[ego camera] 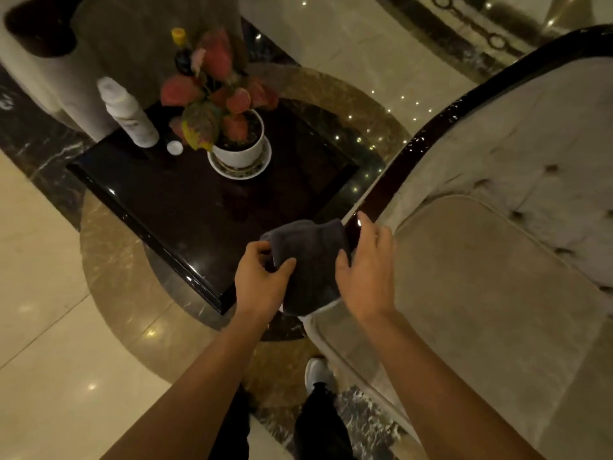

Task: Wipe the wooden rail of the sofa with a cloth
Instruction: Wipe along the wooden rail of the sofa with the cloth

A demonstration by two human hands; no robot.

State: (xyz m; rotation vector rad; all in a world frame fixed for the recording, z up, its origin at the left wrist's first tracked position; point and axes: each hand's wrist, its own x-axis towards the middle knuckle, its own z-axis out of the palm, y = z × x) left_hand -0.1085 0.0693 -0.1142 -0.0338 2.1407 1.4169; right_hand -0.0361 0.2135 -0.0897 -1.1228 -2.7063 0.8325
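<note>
Grey and folded, the soft cloth (308,263) was pinched along its left edge by the left hand (262,283), while the right hand (366,273) gripped its right side with fingertips (365,220) touching the dark glossy wooden rail (431,127) of the beige tufted sofa (497,227). Just left of the cloth stood a black glossy square table (185,207) carrying a pink-leaved plant in a white pot (237,141) and a white spray bottle (127,112).

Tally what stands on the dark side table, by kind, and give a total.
Bottles: 2, the white spray bottle and the dark bottle with a yellow cap
Loose white cap: 1
Potted plant on its saucer: 1
Total: 4
</note>
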